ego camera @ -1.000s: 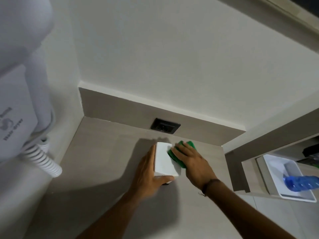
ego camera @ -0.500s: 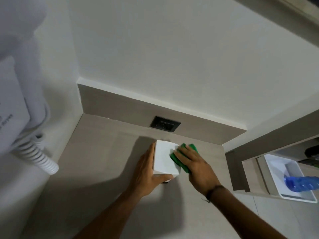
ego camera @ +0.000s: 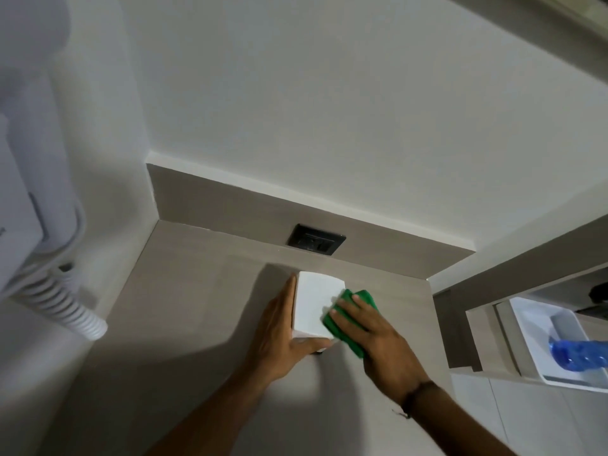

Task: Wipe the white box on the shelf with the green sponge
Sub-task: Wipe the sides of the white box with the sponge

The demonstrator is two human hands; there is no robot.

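Pressing soft green sponge, smooth rectangular white box

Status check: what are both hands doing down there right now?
Left hand braces white box on shelf. Right hand presses green sponge against box's right side. Nothing in the way.

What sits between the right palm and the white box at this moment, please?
The green sponge lies there, pressed by the right hand against the right side of the white box, as the head view shows.

green sponge against white box
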